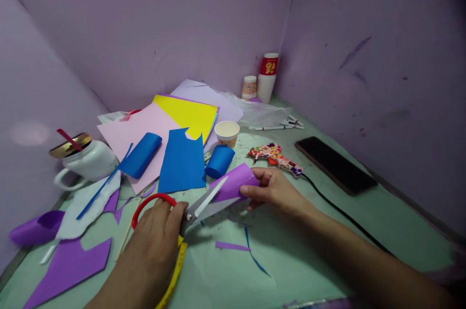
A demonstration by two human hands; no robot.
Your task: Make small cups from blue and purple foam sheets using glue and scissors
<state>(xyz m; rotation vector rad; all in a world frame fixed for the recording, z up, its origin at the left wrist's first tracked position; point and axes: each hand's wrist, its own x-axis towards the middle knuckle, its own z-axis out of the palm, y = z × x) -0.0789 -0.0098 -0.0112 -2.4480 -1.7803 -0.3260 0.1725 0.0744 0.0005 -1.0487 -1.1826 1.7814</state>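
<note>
The left fingers (176, 217) curl in a grip while the right fingers (255, 193) pinch.

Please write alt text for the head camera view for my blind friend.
A left hand holds open red-handled scissors at a curled purple sheet in the right hand. Nearby, on a green table, lie a blue sheet, a glue gun and a phone.

Single head-worn view, facing forward and down

**Near middle open, flanks obstructed**

I could steer low over the green tabletop (294, 277) at the near middle. Ahead, the spread scissors (189, 216) barred it; rightward, the black cable (345, 215) crossed; leftward, the white mug (93, 159) stood in the way.
</note>
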